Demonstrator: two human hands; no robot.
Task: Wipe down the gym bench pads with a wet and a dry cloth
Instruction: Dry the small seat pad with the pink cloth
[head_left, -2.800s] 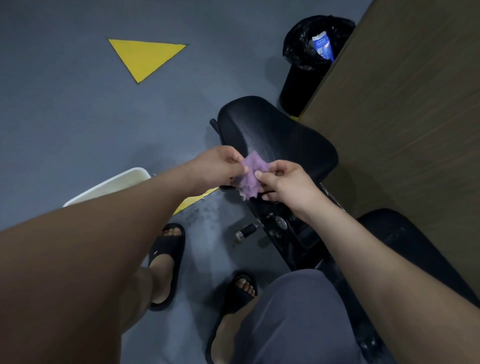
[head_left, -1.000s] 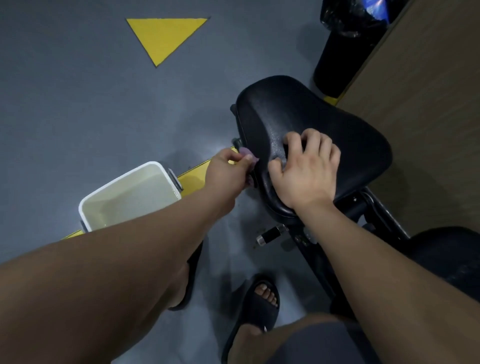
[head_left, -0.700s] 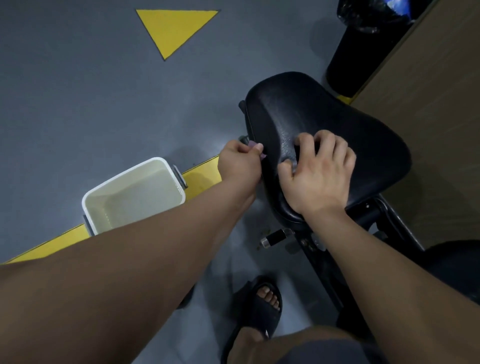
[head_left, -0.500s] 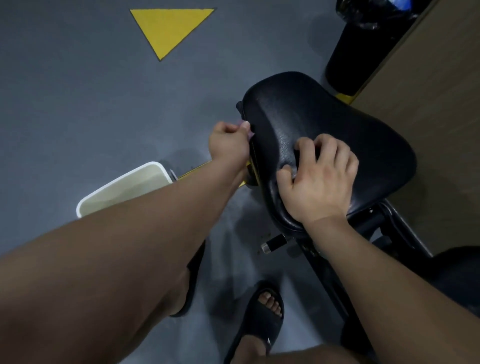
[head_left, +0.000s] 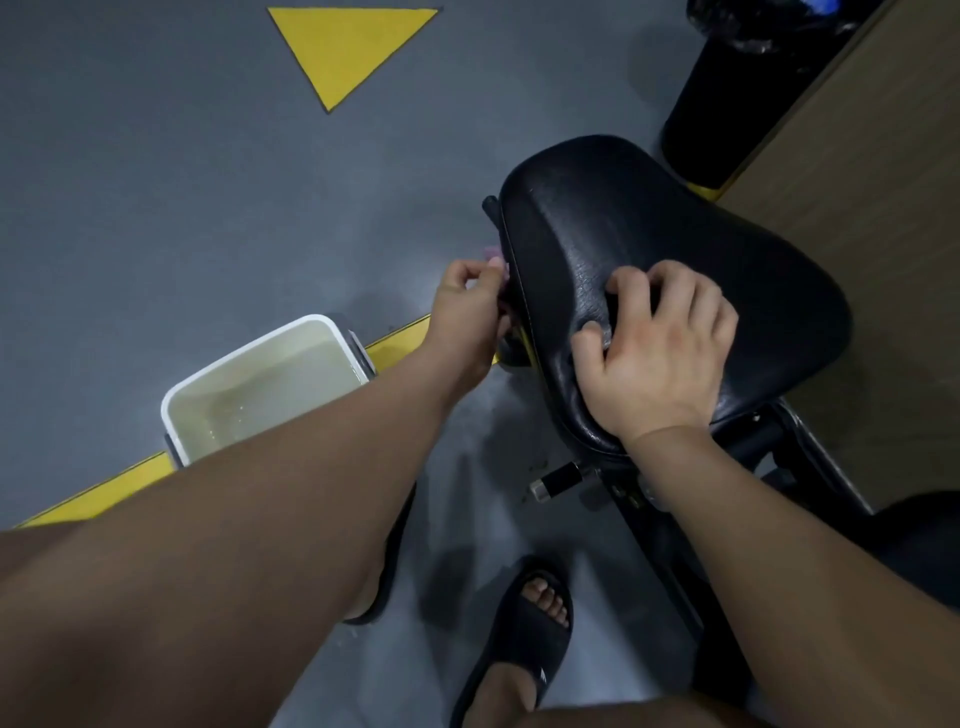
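I log the left hand (head_left: 470, 312) at centre frame pinching a small purple cloth (head_left: 492, 254) against the left edge of the black seat pad (head_left: 649, 208), right hand (head_left: 660, 353) gripping the pad's top with curled fingers, white bucket (head_left: 291, 335) at left.

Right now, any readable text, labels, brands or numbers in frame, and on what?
None legible.
Black sandal: small white mark on the strap, too small to read.
Blue item in the bin: cropped and blurred, unreadable.
Yellow floor triangle: plain marking, no lettering.
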